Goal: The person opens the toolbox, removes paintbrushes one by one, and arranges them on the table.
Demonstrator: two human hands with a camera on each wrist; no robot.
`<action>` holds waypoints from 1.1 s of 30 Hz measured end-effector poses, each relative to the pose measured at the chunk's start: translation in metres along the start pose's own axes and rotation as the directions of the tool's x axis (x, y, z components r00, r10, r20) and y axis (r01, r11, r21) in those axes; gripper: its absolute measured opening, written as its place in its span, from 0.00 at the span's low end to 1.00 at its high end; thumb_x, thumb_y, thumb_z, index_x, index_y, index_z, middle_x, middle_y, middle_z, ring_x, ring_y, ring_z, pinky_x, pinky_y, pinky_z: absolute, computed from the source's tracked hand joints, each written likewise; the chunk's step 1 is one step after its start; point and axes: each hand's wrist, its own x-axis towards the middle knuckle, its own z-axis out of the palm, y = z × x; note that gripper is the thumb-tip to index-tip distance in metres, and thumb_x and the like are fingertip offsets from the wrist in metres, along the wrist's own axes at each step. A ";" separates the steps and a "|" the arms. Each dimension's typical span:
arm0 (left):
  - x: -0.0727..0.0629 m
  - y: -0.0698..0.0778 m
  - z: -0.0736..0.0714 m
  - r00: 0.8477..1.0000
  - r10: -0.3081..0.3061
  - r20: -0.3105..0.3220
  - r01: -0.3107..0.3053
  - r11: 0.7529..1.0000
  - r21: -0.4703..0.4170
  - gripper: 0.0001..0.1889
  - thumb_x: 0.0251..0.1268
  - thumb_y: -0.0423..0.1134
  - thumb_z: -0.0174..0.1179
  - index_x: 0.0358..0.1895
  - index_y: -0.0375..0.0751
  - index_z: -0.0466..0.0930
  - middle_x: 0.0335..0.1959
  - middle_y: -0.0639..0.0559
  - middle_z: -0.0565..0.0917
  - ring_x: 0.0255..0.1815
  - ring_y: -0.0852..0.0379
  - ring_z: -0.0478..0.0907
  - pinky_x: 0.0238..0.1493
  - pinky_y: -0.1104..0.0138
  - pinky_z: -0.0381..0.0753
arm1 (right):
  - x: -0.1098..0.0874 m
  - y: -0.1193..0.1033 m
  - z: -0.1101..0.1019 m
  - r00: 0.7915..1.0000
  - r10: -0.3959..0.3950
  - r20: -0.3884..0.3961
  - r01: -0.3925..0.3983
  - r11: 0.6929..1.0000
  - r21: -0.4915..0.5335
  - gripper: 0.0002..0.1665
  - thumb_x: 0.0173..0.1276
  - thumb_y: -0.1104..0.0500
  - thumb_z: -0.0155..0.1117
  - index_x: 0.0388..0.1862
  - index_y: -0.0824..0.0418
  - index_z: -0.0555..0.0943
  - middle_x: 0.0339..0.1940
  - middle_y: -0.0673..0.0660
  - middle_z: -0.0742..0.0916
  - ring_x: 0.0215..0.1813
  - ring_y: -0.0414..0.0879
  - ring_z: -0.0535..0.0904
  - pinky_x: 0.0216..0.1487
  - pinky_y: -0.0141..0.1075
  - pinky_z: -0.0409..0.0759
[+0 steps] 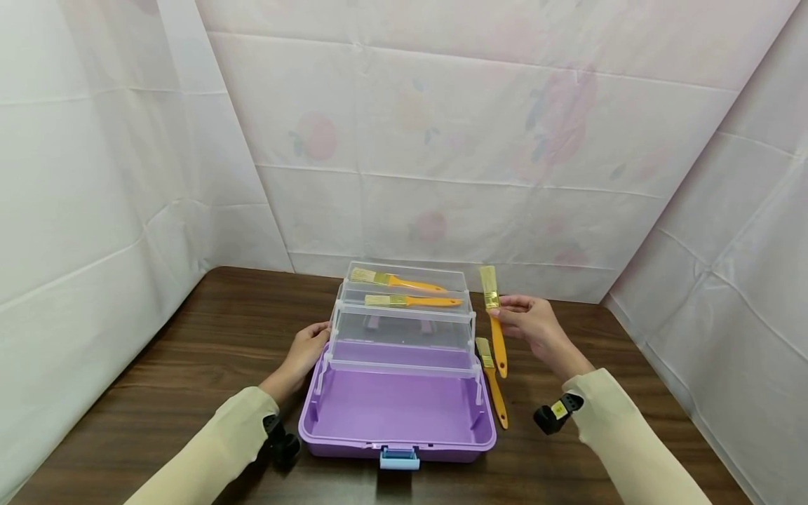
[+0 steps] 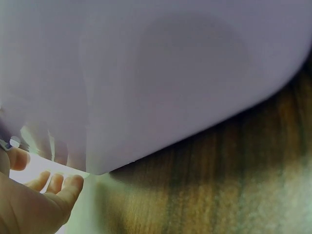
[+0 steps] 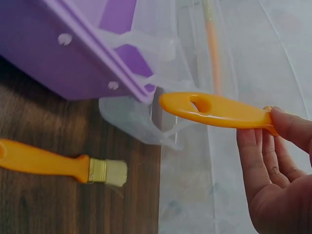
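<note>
A purple box (image 1: 398,410) stands unfolded on the table, with clear tiered trays and a clear lid (image 1: 410,268) raised at its back. My left hand (image 1: 309,348) rests at its left rear side; in the left wrist view the fingertips lie right at the box's lower edge. My right hand (image 1: 529,322) pinches a paintbrush (image 1: 498,344) near its metal band, bristles up, to the right of the trays. The right wrist view shows its orange handle (image 3: 219,109) pointing at the box. Another paintbrush (image 1: 494,386) lies on the table against the box's right side.
Two more paintbrushes, an upper one (image 1: 404,280) and a lower one (image 1: 416,301), lie crosswise in the rear clear trays. A light blue latch (image 1: 399,459) hangs at the box's front. White printed cloth (image 1: 442,140) walls in the dark wooden table (image 1: 252,308) at the back and sides.
</note>
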 end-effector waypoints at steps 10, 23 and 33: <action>-0.001 0.002 0.000 1.000 -0.012 0.000 0.012 1.000 0.004 0.22 0.75 0.37 0.42 0.62 0.23 0.67 0.57 0.30 0.74 0.53 0.45 0.73 0.50 0.63 0.72 | -0.004 0.011 -0.015 1.000 0.020 0.005 -0.020 0.998 0.056 0.24 0.62 0.67 0.67 0.54 0.75 0.73 0.30 0.51 0.86 0.33 0.42 0.83 0.37 0.36 0.82; -0.002 0.002 0.000 1.000 -0.013 0.003 0.013 1.000 0.003 0.22 0.75 0.37 0.43 0.63 0.23 0.67 0.57 0.30 0.74 0.53 0.45 0.73 0.50 0.63 0.72 | -0.008 0.029 -0.028 0.999 0.040 0.001 -0.040 0.997 0.063 0.23 0.63 0.68 0.66 0.54 0.76 0.72 0.30 0.50 0.86 0.33 0.42 0.83 0.36 0.35 0.82; -0.003 0.002 0.000 1.000 -0.006 0.005 0.006 1.000 -0.002 0.22 0.75 0.37 0.42 0.63 0.23 0.66 0.58 0.29 0.73 0.55 0.44 0.72 0.53 0.61 0.71 | -0.010 0.048 -0.036 0.997 0.078 -0.027 -0.077 0.996 0.036 0.25 0.63 0.66 0.67 0.56 0.76 0.72 0.31 0.50 0.86 0.34 0.43 0.82 0.38 0.36 0.82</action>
